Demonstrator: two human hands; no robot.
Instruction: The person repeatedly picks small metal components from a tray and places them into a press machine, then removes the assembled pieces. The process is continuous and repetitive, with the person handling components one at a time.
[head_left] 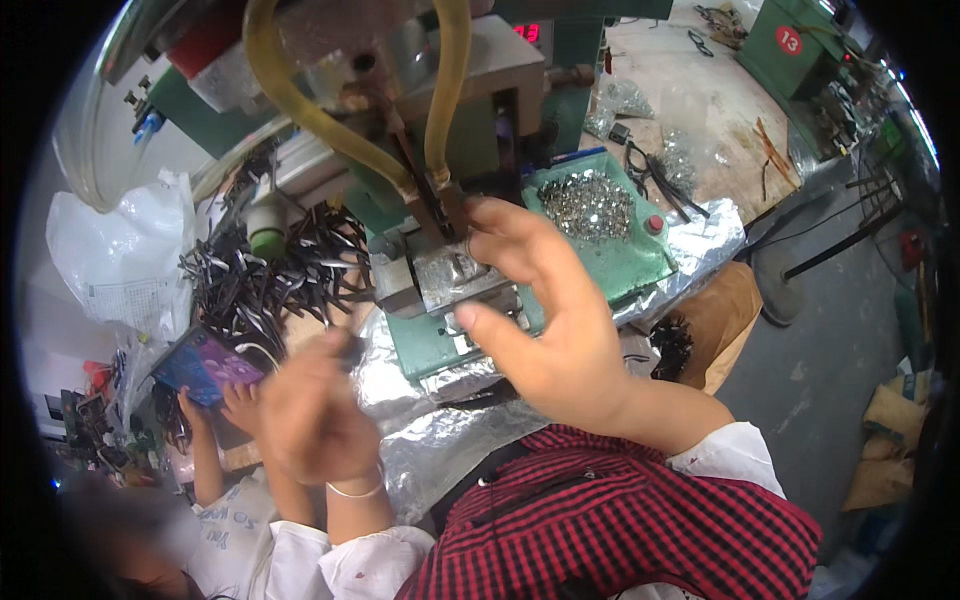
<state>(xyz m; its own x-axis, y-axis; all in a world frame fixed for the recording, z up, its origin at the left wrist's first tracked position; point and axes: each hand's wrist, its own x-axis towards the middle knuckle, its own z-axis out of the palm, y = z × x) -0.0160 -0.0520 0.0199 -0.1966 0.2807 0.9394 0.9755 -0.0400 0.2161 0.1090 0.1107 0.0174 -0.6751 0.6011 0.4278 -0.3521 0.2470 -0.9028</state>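
Observation:
My right hand (565, 325) reaches over the small metal fixture (455, 275) of a green bench machine, its thumb and fingers apart. The fingertips are right beside the two dark metal jaws (435, 215) above the fixture; I see nothing held in this hand. Left of the machine, my left hand (320, 410) is blurred, with its fingers bent toward a dark spot I cannot make out. Beyond it lies a heap of thin dark strips (270, 270). Thick yellowish tubes (340, 140) lead down to the jaws.
A green tray (635, 265) of small shiny metal pieces (588, 207) sits right of the machine. Foil (440, 445) covers the near bench. At lower left another person's hands (225, 400) hold a tablet-like device (205, 365). A brown bag (735, 315) stands at the bench's right.

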